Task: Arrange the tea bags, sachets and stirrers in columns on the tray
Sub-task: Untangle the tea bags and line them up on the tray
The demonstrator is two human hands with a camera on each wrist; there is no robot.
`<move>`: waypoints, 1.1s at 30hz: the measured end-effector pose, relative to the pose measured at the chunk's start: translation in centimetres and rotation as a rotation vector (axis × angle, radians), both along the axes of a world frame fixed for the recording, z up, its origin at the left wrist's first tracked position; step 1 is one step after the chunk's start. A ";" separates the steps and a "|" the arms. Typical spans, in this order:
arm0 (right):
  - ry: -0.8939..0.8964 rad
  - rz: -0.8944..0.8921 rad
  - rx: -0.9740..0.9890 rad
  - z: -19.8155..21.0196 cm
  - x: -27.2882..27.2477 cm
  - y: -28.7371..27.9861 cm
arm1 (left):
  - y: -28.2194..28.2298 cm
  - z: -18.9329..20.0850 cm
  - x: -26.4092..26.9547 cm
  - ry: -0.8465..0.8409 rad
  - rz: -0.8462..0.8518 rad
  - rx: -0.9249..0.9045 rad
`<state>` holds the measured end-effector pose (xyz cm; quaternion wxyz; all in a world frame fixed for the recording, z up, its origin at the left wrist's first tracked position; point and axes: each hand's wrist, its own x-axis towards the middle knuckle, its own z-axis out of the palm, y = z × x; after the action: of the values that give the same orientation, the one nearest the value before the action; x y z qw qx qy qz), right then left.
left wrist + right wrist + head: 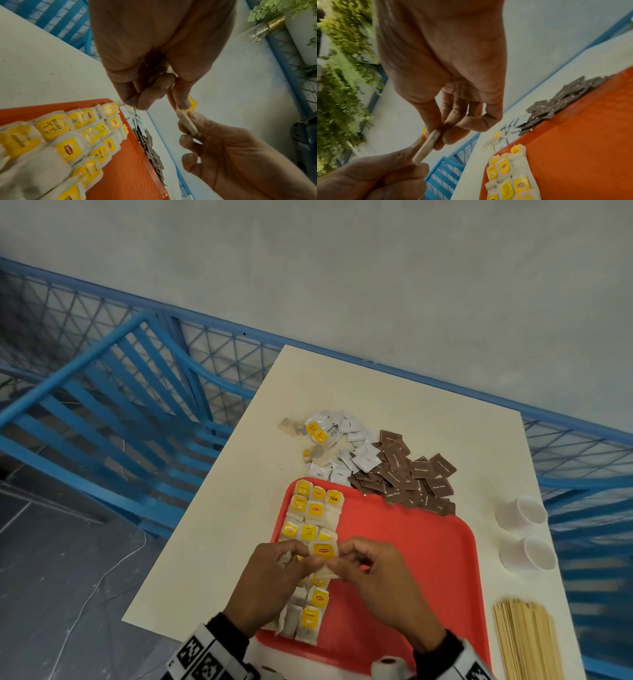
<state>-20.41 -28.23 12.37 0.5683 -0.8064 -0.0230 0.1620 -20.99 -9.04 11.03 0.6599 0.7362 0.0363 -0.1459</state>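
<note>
- Centrally, a tea bag [323,556] with a yellow tag is held above the red tray [411,542], over the columns of tea bags [310,529] laid along the tray's left side; it is likely being straightened before it joins a column.
- Left hand [274,573]: thumb and forefinger pinch the bag's left edge; the other fingers curl into the palm, where what may be another bag shows at the knuckles.
- Right hand [373,577]: fingertips pinch the bag's opposite edge, remaining fingers loosely bent; the wrist views show the bag edge-on between the two pinches.
- White sachets [356,440] and brown sachets [407,474] lie heaped on the table [411,405] beyond the tray's far rim, a few brown ones overlapping it; none is yet in columns.
- Stirrers [524,642] lie bundled on the table right of the tray, near two paper cups [524,532].
</note>
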 end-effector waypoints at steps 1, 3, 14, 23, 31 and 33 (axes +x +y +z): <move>0.026 -0.024 0.020 -0.3 0.5 0.1 | 0.2 -0.4 0.1 0.005 0.022 0.005; 0.103 -0.135 0.046 -1.5 2.2 -0.1 | 0.4 -0.7 0.2 0.026 0.055 0.025; 0.355 -0.443 -0.095 -11.1 9.3 0.6 | 2.9 -2.1 -0.9 0.294 0.201 -0.149; 0.222 -0.505 -0.353 -12.4 9.0 1.4 | 3.1 -1.8 -0.5 0.306 0.193 -0.182; -0.118 -0.231 -0.252 -4.1 6.6 2.4 | 2.9 0.2 0.7 0.542 0.265 -0.735; -0.211 -0.080 -0.168 -1.1 4.6 3.2 | 2.6 0.5 1.0 0.563 0.278 -0.783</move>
<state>-15.85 -25.06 11.27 0.4993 -0.8639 -0.0367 0.0548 -20.02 -6.48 11.55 0.8645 0.3534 0.2530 -0.2524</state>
